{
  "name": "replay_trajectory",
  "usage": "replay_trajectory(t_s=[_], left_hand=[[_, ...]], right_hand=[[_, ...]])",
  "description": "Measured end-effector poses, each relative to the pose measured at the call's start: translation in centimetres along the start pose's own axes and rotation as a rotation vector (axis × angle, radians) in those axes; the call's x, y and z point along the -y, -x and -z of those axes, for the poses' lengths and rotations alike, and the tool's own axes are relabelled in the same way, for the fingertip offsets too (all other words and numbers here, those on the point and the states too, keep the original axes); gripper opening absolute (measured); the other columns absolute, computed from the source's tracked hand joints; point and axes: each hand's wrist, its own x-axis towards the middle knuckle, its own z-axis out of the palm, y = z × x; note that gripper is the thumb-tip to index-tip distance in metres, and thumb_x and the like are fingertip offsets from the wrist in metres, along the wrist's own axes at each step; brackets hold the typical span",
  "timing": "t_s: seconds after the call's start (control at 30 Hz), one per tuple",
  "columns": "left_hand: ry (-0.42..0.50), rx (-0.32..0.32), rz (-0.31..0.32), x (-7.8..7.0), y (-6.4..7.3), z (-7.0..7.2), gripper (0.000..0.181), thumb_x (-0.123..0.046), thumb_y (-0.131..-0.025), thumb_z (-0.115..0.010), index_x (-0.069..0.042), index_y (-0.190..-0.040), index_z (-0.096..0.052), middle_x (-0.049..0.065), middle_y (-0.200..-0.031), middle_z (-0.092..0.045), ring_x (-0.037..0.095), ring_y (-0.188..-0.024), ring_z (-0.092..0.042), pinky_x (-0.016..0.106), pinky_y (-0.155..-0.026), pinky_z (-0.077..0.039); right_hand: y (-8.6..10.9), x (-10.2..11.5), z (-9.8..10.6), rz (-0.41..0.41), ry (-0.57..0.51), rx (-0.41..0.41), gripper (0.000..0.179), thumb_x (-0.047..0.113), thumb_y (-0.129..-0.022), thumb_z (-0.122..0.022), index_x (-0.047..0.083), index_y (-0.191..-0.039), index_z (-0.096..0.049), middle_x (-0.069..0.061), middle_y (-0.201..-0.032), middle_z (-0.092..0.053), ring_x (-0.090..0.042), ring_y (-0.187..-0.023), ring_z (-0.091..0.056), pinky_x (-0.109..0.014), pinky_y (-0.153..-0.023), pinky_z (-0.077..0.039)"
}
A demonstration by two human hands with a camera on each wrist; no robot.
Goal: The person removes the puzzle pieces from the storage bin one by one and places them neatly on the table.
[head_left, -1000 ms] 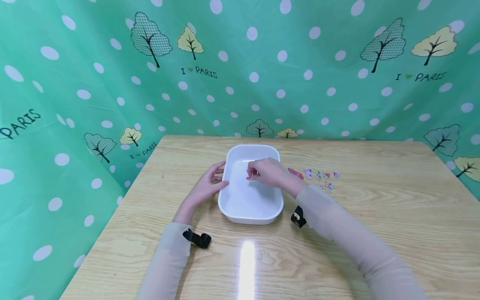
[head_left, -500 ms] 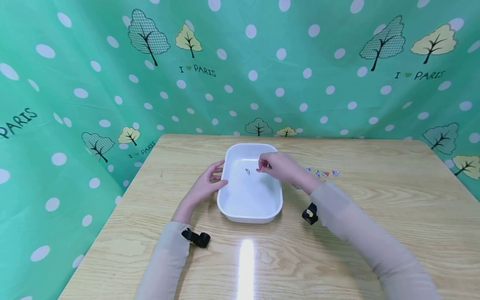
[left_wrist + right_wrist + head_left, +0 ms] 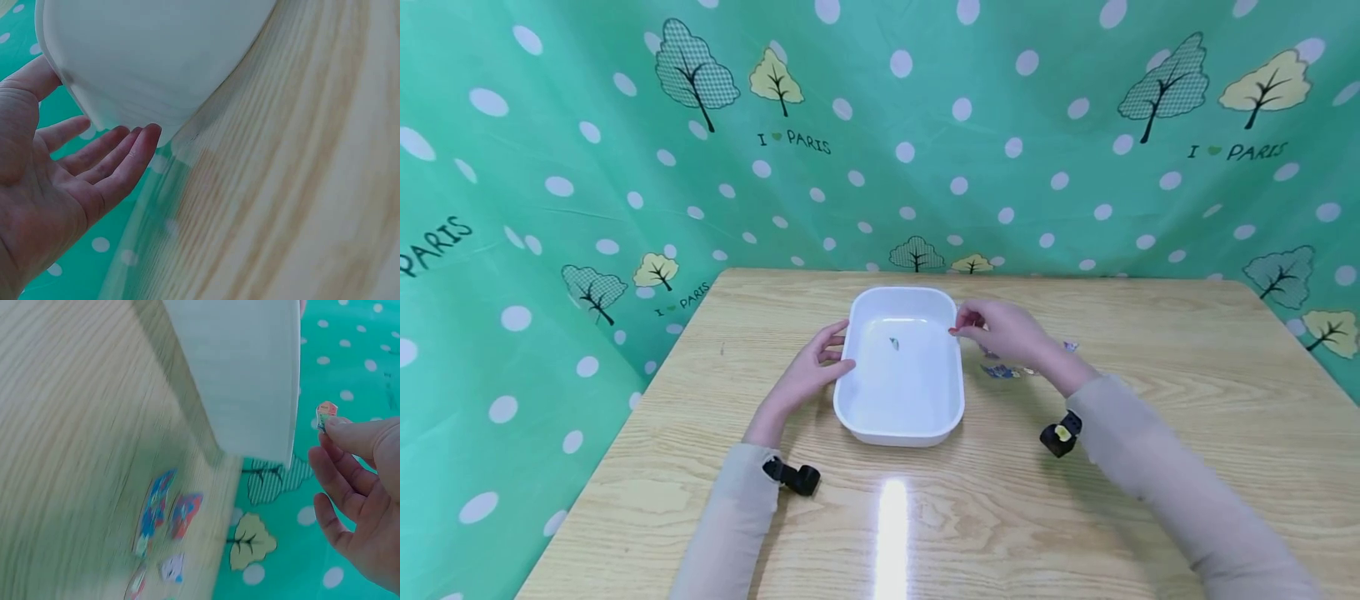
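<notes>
A white rectangular plastic basin (image 3: 898, 400) stands on the wooden table. My left hand (image 3: 808, 371) rests at its left side. In the left wrist view the thumb lies at the rim, and the relaxed fingers (image 3: 140, 153) are spread along the outer wall. My right hand (image 3: 1007, 332) is at the basin's right rim, pinching a small orange-red and green sticker (image 3: 325, 414) between thumb and fingertips. A small greenish piece (image 3: 894, 343) lies on the basin floor.
On the table (image 3: 1150, 417), right of the basin, lie several small colourful cut-outs, among them a blue and red one (image 3: 155, 506) and a white one (image 3: 172, 567). The right hand hides part of them in the head view. A green dotted curtain (image 3: 865, 125) hangs behind.
My right hand has moved right, from inside the basin to its right rim, with the sticker in its fingers. The greenish piece came into view on the basin floor. The left hand stays put.
</notes>
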Motion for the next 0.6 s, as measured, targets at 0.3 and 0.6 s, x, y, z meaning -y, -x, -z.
replay_trajectory(t_s=[0.3, 0.6], left_hand=[[-0.001, 0.001, -0.004, 0.1, -0.1, 0.0, 0.067, -0.016, -0.086, -0.061, -0.014, -0.143, -0.026, 0.018, -0.136, -0.038, 0.034, -0.116, -0.045, 0.045, -0.097, -0.040], [-0.001, 0.003, -0.005, 0.1, 0.0, 0.0, 0.068, -0.015, -0.086, -0.061, -0.013, -0.143, -0.026, 0.018, -0.136, -0.038, 0.034, -0.116, -0.045, 0.045, -0.097, -0.040]], right_hand=[[1.7, -2.2, 1.0, -0.043, 0.032, -0.045, 0.009, 0.017, -0.090, -0.056, 0.010, -0.093, -0.061, -0.007, -0.087, -0.063, -0.017, -0.079, -0.054, -0.032, -0.070, -0.045], [3.2, -4.5, 1.6, -0.076, 0.052, -0.064, 0.008, 0.013, -0.090, -0.056, 0.007, -0.092, -0.060, -0.010, -0.088, -0.063, -0.020, -0.081, -0.055, -0.036, -0.072, -0.046]])
